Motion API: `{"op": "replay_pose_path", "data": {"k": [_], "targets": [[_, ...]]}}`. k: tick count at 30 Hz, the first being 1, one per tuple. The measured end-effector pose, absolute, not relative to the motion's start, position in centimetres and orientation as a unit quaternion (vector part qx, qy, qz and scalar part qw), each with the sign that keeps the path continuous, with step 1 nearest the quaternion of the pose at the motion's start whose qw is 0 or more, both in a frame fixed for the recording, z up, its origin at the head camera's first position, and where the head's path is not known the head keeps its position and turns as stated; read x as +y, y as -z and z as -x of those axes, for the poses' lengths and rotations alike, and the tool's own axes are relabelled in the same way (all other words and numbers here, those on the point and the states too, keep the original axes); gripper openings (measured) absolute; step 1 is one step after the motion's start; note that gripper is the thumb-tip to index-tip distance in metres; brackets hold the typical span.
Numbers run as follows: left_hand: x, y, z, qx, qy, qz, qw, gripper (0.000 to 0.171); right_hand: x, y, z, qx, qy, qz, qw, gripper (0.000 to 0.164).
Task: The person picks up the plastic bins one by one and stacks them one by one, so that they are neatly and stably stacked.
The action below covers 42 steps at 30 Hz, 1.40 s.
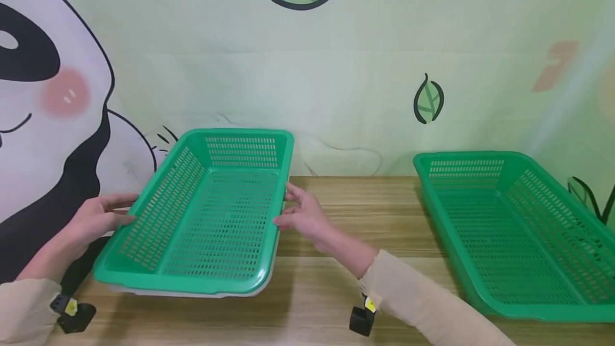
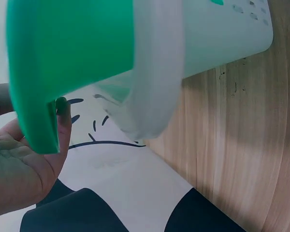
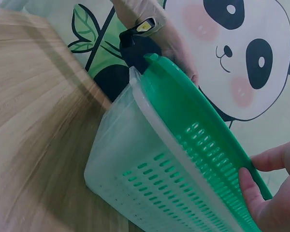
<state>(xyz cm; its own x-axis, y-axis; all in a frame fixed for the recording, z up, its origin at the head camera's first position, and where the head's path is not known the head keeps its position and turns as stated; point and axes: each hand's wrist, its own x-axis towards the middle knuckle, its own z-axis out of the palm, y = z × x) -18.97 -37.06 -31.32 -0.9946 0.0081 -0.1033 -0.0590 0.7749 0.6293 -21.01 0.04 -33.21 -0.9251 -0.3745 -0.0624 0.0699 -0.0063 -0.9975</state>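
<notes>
A green plastic basket (image 1: 192, 282) with slotted sides sits partly inside a whitish translucent basket (image 3: 118, 150), its rim standing above the paler one. My left hand (image 1: 93, 221) holds the green rim on the left side; the left wrist view shows the thumb and fingers around that edge. On the opposite long side, my right hand (image 1: 307, 215) pinches the rim, with thumb and fingers on either side of it in the right wrist view. Nothing lies inside the green basket. Most of the whitish basket is hidden from the head view.
Another green basket (image 1: 473, 276) stands on the right of the wood-grain table (image 1: 355, 202). Behind the table hangs a pale green cloth (image 1: 355, 31) printed with leaves and a panda. Small black devices are strapped at both wrists.
</notes>
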Motion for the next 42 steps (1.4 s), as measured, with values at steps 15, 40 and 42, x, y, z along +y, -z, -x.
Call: {"op": "replay_pose_path", "data": {"k": [15,40,42], "targets": [[-36.8,31.8,19.2,0.939,-0.336,0.016,0.063,0.057,-0.2,34.3,20.7,0.667,0.731,0.064,0.126,0.066],[-38.7,33.7,20.4,0.938,-0.341,0.017,0.065,0.057,-0.4,35.2,20.9,0.667,0.731,0.055,0.131,0.066],[-39.0,34.1,20.7,0.937,-0.342,0.018,0.066,0.058,-0.4,35.3,21.0,0.669,0.729,0.057,0.132,0.066]]}}
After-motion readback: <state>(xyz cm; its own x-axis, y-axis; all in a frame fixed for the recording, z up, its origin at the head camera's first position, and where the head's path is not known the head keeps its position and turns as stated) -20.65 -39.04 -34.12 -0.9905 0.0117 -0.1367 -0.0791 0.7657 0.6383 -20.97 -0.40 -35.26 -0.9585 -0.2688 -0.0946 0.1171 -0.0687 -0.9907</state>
